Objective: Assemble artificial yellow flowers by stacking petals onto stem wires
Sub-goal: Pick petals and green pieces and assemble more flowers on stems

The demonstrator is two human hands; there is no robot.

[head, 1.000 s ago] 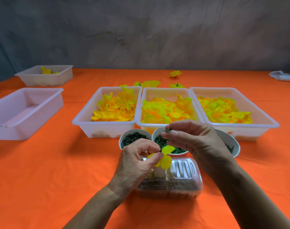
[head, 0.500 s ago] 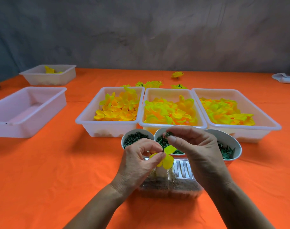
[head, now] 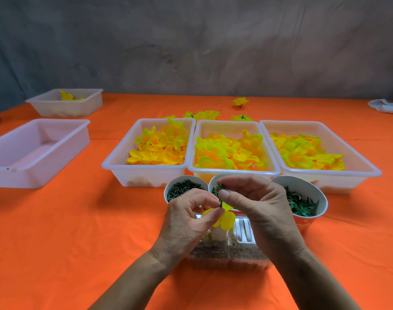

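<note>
The orange worktop [head: 79, 231] carries five white tubs [head: 146, 175], three bowls [head: 311, 186], a clear box [head: 242, 258], loose yellow flowers [head: 239, 101] and a white packet [head: 385, 106].

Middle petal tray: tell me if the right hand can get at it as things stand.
Probably yes, once freed: the middle petal tray lies open-topped just beyond the right hand, with only a bowl's rim between. But that hand pinches a small green piece.

Hands: left [head: 186, 222] and right [head: 260, 211], bare, no rings, short nails
Forearms: bare, no sleeves, no watch
</note>
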